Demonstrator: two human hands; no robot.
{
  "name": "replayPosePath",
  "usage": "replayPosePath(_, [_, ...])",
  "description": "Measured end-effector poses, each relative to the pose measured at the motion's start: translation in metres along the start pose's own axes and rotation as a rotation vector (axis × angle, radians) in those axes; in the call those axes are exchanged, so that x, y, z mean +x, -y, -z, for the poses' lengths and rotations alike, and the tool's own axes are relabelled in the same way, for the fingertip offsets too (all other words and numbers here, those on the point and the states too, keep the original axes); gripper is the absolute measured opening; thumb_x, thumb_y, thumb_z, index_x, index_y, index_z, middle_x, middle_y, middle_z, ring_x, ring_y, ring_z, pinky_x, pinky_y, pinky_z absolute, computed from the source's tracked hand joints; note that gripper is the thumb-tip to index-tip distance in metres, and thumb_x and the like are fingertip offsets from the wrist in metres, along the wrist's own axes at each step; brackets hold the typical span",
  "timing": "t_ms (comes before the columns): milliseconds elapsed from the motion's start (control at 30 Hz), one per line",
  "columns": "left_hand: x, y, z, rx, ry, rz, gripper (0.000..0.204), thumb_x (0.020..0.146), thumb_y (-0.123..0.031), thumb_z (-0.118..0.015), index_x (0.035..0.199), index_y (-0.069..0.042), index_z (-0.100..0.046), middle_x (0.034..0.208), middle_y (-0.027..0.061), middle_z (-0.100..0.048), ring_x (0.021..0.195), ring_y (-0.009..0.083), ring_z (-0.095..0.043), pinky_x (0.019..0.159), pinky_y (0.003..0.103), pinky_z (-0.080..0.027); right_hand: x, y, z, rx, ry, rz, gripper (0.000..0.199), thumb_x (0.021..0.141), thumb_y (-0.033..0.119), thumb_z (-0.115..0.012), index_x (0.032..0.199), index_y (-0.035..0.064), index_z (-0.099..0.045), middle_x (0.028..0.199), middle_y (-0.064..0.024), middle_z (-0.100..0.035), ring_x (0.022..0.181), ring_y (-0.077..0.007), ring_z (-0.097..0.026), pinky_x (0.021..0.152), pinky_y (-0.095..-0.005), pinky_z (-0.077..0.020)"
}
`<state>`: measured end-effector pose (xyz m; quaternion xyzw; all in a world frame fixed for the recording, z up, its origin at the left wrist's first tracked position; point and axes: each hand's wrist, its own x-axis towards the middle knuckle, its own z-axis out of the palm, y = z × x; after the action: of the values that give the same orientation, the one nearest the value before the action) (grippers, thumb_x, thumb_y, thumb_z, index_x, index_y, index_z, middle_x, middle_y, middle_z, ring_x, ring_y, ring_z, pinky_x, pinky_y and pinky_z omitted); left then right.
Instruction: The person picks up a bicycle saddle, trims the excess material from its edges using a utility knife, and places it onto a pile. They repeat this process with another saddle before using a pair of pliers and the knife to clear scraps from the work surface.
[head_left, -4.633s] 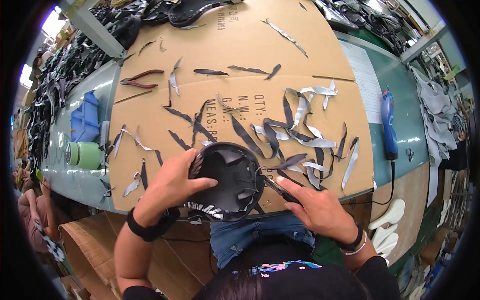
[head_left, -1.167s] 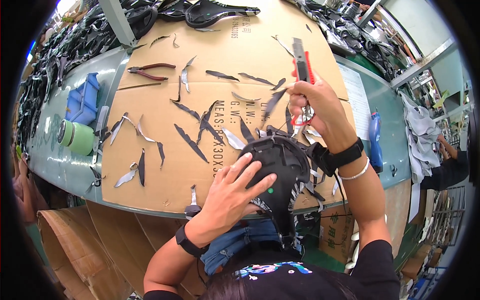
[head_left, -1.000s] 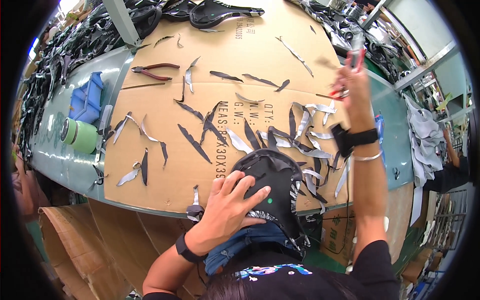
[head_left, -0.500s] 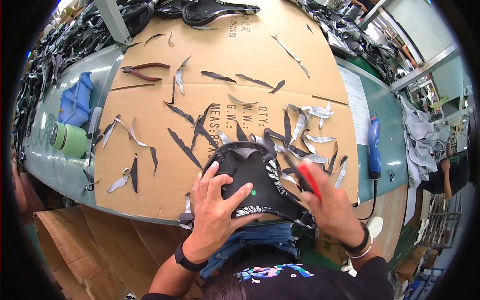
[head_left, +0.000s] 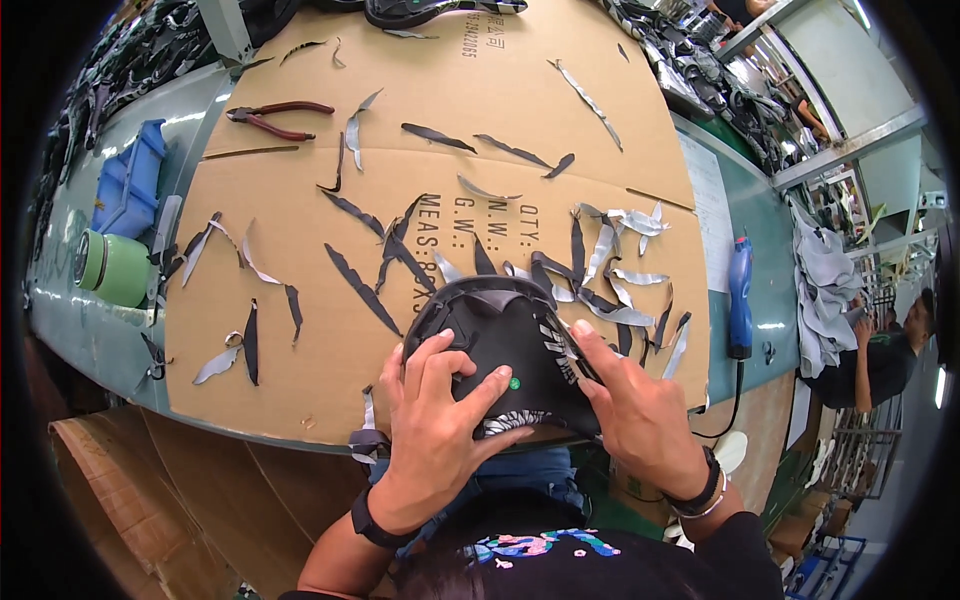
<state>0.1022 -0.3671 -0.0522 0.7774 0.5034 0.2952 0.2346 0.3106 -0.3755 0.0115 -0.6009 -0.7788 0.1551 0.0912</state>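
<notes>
A black bicycle saddle (head_left: 508,345) lies underside up at the near edge of the cardboard, a green dot sticker on its base and black-and-white patterned cover along its edges. My left hand (head_left: 430,425) rests on its left side with fingers spread, the fingertips pressing on the base. Over the right side, my right hand (head_left: 640,420) is closed around a slim cutting tool whose thin tip (head_left: 568,348) shows at the patterned edge; the palm hides its handle. Several black and grey trimmed strips (head_left: 605,250) lie beyond the saddle.
Red-handled pliers (head_left: 280,118) lie at the far left of the cardboard (head_left: 330,90). A blue bin (head_left: 130,185) and green jar (head_left: 112,268) stand at left, a blue corded tool (head_left: 740,300) at right. Another saddle (head_left: 400,10) sits at the back. A person (head_left: 870,360) is at far right.
My right hand has come left and down onto the saddle's right edge; the red-handled tool seen before is now mostly covered by it. My left hand stays on the saddle.
</notes>
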Motion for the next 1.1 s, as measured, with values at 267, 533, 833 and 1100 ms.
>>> replayPosePath(267, [-0.002,-0.001,-0.004,-0.036,-0.012,0.024,0.054,0.053,-0.031,-0.088,0.102,-0.015,-0.07,0.1,0.0055,-0.047,0.119,0.0299,-0.044,0.101,0.057,-0.027,0.004,-0.002,0.002,-0.087,0.077,0.03,0.062,0.09,0.014,-0.06,0.147,0.0157,-0.035,0.069,-0.011,-0.053,0.05,-0.0279,-0.053,0.043,-0.0389,-0.0401])
replayPosePath(533, [0.003,-0.008,-0.004,-0.068,-0.018,0.048,0.053,0.053,-0.029,-0.089,0.101,-0.014,-0.07,0.1,0.0058,-0.047,0.118,0.0297,-0.044,0.101,0.056,-0.027,-0.027,-0.001,-0.015,0.136,0.117,-0.089,0.071,0.088,0.005,-0.059,0.149,0.0083,-0.024,0.089,-0.022,-0.062,0.067,-0.0397,-0.059,0.055,-0.0455,-0.0457])
replayPosePath(833, [0.002,-0.005,-0.002,-0.028,-0.039,0.017,0.051,0.053,-0.03,-0.089,0.097,-0.013,-0.071,0.101,0.0056,-0.049,0.118,0.0299,-0.045,0.101,0.055,-0.026,-0.074,-0.016,0.005,-0.279,0.328,0.0,0.074,0.084,0.012,-0.061,0.149,0.0216,-0.027,0.069,-0.0141,-0.05,0.052,-0.0319,-0.055,0.045,-0.0428,-0.0446])
replayPosePath(1100, [0.027,-0.032,-0.004,-0.032,-0.078,0.172,0.025,0.077,-0.019,-0.075,0.098,-0.005,-0.067,0.089,0.009,-0.063,0.089,0.024,-0.063,0.075,0.038,-0.047,-0.081,-0.064,-0.01,0.376,-0.034,-0.315,0.073,0.082,0.022,-0.075,0.139,0.005,-0.033,0.113,-0.0151,-0.062,0.077,-0.025,-0.065,0.071,-0.034,-0.0519])
